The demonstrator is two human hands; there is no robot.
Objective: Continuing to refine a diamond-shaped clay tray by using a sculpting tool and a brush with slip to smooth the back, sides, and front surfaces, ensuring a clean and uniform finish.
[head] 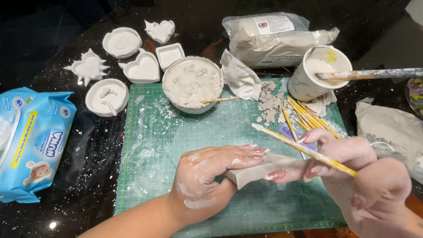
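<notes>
Dark glossy bench (94, 145), dusted white. Green cutting mat (185, 132) lies at centre; white moulds (122, 42) toward the far-left corner; blue wipes pack (33, 141) at the left edge; bagged clay (277, 39) at the far edge.

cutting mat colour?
Green with a pale grid, dusted white; cutting mat, head view.
</notes>
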